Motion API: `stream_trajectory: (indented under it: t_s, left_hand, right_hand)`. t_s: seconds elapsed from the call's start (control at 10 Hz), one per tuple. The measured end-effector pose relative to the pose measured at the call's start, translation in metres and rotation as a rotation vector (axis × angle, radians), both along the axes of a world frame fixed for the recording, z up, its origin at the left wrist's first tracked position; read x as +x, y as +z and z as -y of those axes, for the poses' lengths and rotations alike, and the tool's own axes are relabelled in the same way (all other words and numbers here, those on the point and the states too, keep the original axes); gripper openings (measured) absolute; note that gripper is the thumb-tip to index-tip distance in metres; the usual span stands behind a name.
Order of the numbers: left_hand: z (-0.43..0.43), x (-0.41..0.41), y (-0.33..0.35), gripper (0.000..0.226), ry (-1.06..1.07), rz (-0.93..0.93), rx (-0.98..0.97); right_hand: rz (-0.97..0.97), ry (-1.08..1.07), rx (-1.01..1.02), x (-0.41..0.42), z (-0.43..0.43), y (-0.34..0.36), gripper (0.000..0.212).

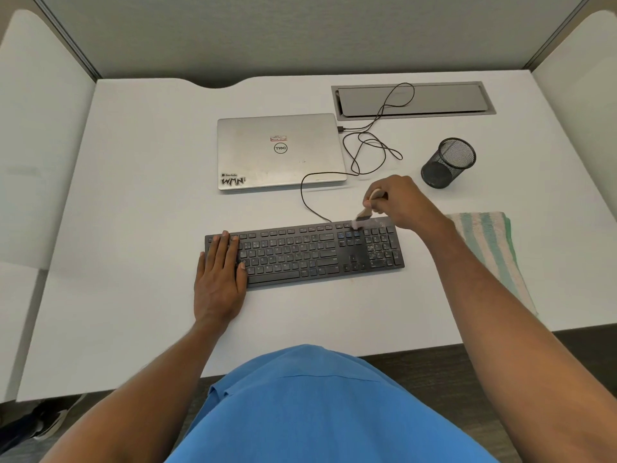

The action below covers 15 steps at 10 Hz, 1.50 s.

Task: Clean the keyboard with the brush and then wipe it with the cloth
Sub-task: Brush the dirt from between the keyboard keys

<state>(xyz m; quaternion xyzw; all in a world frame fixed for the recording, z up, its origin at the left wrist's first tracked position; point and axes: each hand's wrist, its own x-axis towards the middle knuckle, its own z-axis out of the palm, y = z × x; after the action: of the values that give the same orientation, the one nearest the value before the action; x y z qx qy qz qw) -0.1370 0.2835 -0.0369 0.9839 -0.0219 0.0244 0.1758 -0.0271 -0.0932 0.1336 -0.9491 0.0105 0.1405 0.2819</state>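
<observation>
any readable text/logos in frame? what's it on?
"DELL", upside down in a ring: laptop lid.
"WMN", with a smaller line above, too blurred to be sure: sticker on the lid's near-left corner.
Red-edged label above the logo: too small.
Keyboard key legends: too small.

**Keyboard, brush and cloth on the tabletop**

The keyboard (304,253) is black, full-size and wired, lying flat on the white tabletop (133,195) with its long side running left to right, tilted slightly. The brush (364,215) is small, with a pale wooden handle and light bristles; it stands steeply, bristles down on the keyboard's top right edge, blurred. The cloth (490,248) is folded, striped green and off-white, flat on the tabletop to the right of the keyboard, apart from it.
</observation>
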Motion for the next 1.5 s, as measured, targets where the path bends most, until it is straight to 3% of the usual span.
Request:
stream_trajectory:
  t_s: [0.4,0.7,0.9,1.0,1.1,1.4,1.5]
  left_hand:
    - [0.000,0.000,0.000,0.062,0.000,-0.007,0.005]
    - [0.001,0.000,0.001,0.062,0.000,-0.008,0.002]
    - [0.000,-0.001,0.001,0.062,-0.001,-0.007,0.005]
    - [0.000,0.000,0.001,0.062,-0.001,-0.006,0.004]
    - [0.001,0.000,0.001,0.062,-0.001,-0.006,0.003]
    - [0.001,0.000,0.001,0.062,0.001,-0.002,0.002]
    - [0.000,0.000,0.001,0.062,-0.001,-0.003,0.002]
  right_hand:
    - [-0.010,-0.075,-0.128,0.000,0.015,-0.004,0.006]
    - [-0.001,-0.079,-0.025,-0.007,0.012,-0.014,0.008]
    - [0.043,-0.104,-0.128,-0.004,0.028,-0.007,0.010]
    - [0.088,-0.076,0.028,0.001,0.008,-0.002,0.010]
    - [0.050,-0.040,0.060,0.003,-0.003,-0.004,0.009]
    - [0.000,-0.118,-0.139,0.008,0.018,-0.009,0.007]
    - [0.040,-0.117,-0.112,0.009,0.013,-0.005,0.008]
